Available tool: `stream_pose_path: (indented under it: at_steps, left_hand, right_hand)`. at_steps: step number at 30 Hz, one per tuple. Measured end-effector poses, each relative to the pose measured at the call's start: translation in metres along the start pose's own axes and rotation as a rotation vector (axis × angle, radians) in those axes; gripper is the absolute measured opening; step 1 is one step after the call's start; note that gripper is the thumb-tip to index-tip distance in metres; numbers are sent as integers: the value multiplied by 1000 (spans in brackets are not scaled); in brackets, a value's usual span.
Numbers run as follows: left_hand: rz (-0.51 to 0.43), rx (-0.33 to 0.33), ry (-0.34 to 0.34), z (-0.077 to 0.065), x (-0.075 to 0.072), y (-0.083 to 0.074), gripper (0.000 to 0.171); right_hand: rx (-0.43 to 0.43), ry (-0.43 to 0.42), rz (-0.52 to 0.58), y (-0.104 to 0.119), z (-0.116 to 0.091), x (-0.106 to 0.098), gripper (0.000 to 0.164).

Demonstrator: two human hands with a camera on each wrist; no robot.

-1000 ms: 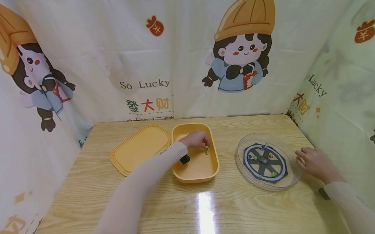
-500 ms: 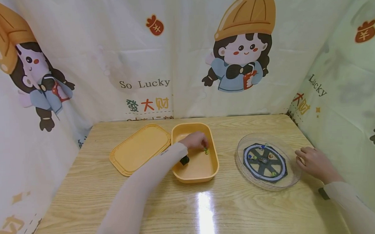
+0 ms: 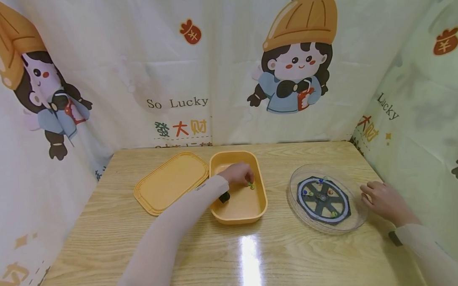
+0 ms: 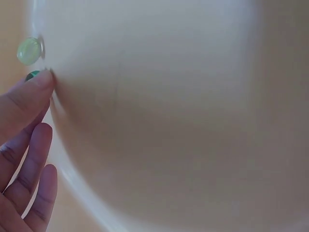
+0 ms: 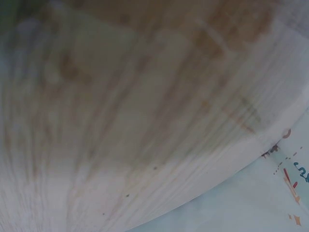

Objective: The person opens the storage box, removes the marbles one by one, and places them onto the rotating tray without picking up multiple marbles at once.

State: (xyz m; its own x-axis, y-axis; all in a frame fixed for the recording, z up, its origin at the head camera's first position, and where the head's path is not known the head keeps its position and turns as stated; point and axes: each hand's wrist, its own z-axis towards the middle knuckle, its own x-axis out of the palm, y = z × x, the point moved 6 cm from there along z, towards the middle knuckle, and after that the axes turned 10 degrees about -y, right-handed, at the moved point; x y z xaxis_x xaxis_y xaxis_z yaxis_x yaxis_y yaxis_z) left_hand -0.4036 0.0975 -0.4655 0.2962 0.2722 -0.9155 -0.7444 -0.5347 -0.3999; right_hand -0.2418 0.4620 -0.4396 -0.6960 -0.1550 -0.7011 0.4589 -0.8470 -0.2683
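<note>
My left hand (image 3: 238, 173) reaches into the yellow-orange box (image 3: 239, 219). In the left wrist view its thumb and forefinger pinch a green marble (image 4: 33, 75), mostly covered by the thumb. A paler yellow-green marble (image 4: 30, 51) lies just beyond the fingertips, by the box wall. My right hand (image 3: 382, 200) rests on the table, fingers loosely bent, right beside a clear round dish (image 3: 358, 206). Inside that dish sits a black spoked wheel-shaped piece (image 3: 322, 197) with several marbles on it, among them a blue marble (image 3: 305, 192) and an orange marble (image 3: 331, 192).
A yellow-orange lid (image 3: 171, 183) lies flat on the wooden table (image 3: 202, 257), against the box's left side. Printed cloth (image 3: 226, 75) hangs behind the table and along both sides. The right wrist view shows only blurred tabletop and cloth.
The left fingers have closed in on the marbles at the box's right side and now pinch one. The right hand, dish and lid stay where they were.
</note>
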Motion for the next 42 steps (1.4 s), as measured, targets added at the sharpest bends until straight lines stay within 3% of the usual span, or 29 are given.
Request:
stream_pose_path:
  at_steps: [7,13,22,33,42]
  left_hand:
    - [-91,-42,-20,0,4,12,8]
    - [-127,-46,-52,-1,4,16,7]
    - [-231,-70,-108,0,-6,21,7]
    - [-250,-23,-257,-4,-49,-5,8]
    - [-262,-89,-314,8,-67,-32,11]
  right_hand:
    - [13,6,6,0,0,0,28]
    - [7,13,-4,1,-1,-1,19]
    - [12,16,7,1,-2,0,11]
    - [-1,-11,7,-1,-2,1,19]
    - [-3,-20,1,-1,-1,1,24]
